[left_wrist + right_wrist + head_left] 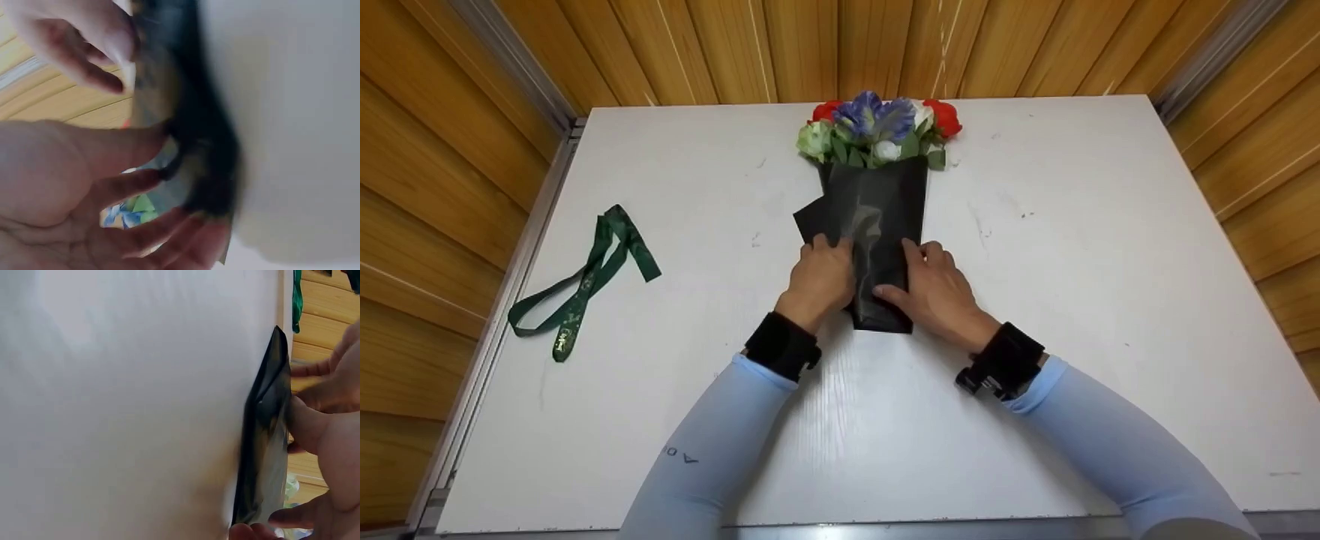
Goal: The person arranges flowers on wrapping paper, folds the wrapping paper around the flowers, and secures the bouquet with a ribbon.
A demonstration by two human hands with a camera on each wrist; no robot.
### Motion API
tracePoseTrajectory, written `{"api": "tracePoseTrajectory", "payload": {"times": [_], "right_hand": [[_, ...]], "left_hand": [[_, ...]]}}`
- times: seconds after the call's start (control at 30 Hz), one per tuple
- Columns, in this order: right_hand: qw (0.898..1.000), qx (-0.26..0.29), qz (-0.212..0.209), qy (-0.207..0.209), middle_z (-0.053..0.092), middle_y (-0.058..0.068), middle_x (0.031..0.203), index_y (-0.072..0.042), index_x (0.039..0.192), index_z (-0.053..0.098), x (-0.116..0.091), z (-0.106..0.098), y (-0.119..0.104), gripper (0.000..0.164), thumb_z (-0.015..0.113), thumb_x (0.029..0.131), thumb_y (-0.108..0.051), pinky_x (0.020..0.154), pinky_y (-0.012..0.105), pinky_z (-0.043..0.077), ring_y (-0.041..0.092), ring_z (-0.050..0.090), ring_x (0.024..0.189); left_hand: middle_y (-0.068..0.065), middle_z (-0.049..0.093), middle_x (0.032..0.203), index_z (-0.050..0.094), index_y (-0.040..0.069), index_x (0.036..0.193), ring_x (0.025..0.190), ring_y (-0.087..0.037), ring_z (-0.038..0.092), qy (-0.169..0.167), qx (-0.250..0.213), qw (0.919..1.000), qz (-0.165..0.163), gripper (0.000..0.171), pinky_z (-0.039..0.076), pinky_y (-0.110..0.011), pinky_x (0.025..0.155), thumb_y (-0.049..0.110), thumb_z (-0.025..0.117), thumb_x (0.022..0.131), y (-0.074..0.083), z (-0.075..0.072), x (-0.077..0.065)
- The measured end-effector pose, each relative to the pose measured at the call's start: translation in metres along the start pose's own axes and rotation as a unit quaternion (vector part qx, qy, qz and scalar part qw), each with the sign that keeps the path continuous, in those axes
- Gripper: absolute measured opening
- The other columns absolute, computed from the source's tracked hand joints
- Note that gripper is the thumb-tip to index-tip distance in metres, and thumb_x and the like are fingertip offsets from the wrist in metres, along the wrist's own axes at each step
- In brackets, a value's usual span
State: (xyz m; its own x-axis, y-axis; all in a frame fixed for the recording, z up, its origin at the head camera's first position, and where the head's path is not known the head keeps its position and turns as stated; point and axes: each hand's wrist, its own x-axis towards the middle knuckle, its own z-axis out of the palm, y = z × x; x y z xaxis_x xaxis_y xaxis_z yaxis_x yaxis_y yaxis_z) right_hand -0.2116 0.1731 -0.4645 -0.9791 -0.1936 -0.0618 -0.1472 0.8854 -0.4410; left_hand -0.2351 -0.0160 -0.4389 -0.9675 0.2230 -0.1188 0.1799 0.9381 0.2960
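Note:
A bouquet of artificial-looking flowers (877,116), red, blue-purple, white and pale green, lies at the back middle with its heads pointing away. Black wrapping paper (874,225) covers its lower part, with a loose corner jutting out on the left. My left hand (821,277) pinches the paper's left side between thumb and fingers, near the bottom; the left wrist view shows the pinched fold, blurred. The right hand (937,289) holds the wrap's lower right side, its thumb on the front and its fingers along the edge. In the right wrist view the paper's open lower end (270,382) shows.
A dark green ribbon (639,247) with gold print lies loosely looped on the left of the white table (1110,300). Wood-patterned panels (870,49) stand behind the table and at both sides, with metal rails at the corners.

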Motion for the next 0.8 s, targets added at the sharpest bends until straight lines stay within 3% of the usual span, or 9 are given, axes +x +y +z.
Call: {"api": "tracePoseTrajectory", "payload": {"times": [0.17,0.3,0.4,0.53,0.7,0.8], "right_hand": [[0.998,0.029,-0.009,0.047,0.042,0.032,0.150,0.003,0.160,0.037,0.010,-0.005,0.001,0.083,0.066,0.103,-0.049,0.109,0.056,0.044,0.046,0.045,0.138],[0.996,-0.012,-0.060,0.065,0.032,0.032,0.162,0.004,0.161,0.035,0.028,0.004,-0.011,0.076,0.058,0.108,-0.045,0.121,0.060,0.033,0.049,0.032,0.151],[0.994,-0.068,-0.080,0.026,0.018,0.028,0.172,-0.003,0.166,0.027,0.045,0.015,-0.027,0.074,0.044,0.112,-0.050,0.127,0.065,0.018,0.048,0.014,0.160],[0.988,-0.129,-0.060,-0.052,0.003,0.019,0.177,-0.014,0.171,0.013,0.058,0.028,-0.042,0.076,0.028,0.112,-0.060,0.127,0.070,0.002,0.042,-0.005,0.164],[0.982,-0.156,-0.048,-0.092,-0.001,0.016,0.178,-0.015,0.171,0.004,0.062,0.041,-0.041,0.078,0.021,0.111,-0.062,0.126,0.071,-0.004,0.038,-0.009,0.164],[0.983,-0.148,-0.050,-0.093,-0.001,0.017,0.178,-0.014,0.171,0.002,0.061,0.045,-0.037,0.078,0.021,0.112,-0.061,0.126,0.071,-0.005,0.038,-0.009,0.163]], "left_hand": [[-0.026,0.056,0.142,0.053,0.009,0.154,0.125,-0.042,0.058,-0.011,-0.057,0.9983,-0.001,0.060,0.054,-0.050,0.099,0.020,0.073,0.099,-0.008,-0.005,-0.007],[-0.027,0.061,0.132,0.057,-0.001,0.143,0.120,-0.043,0.062,-0.015,-0.067,0.9976,0.006,0.054,0.055,-0.052,0.097,0.022,0.075,0.097,-0.014,-0.006,-0.010],[-0.027,0.065,0.126,0.058,-0.006,0.137,0.116,-0.044,0.065,-0.033,-0.060,0.9976,-0.009,0.052,0.056,-0.053,0.095,0.022,0.074,0.096,-0.020,-0.007,-0.013],[-0.024,0.070,0.123,0.061,-0.005,0.132,0.112,-0.042,0.069,-0.064,-0.054,0.9963,-0.020,0.043,0.057,-0.053,0.093,0.019,0.068,0.098,-0.028,-0.010,-0.017],[-0.016,0.075,0.110,0.073,0.005,0.112,0.097,-0.031,0.072,-0.104,-0.046,0.9934,-0.013,0.019,0.059,-0.049,0.082,0.019,0.062,0.104,-0.034,-0.014,-0.022],[-0.014,0.076,0.104,0.075,0.008,0.102,0.090,-0.028,0.070,-0.116,-0.053,0.9918,-0.009,0.022,0.059,-0.047,0.077,0.025,0.061,0.107,-0.035,-0.014,-0.024]]}}
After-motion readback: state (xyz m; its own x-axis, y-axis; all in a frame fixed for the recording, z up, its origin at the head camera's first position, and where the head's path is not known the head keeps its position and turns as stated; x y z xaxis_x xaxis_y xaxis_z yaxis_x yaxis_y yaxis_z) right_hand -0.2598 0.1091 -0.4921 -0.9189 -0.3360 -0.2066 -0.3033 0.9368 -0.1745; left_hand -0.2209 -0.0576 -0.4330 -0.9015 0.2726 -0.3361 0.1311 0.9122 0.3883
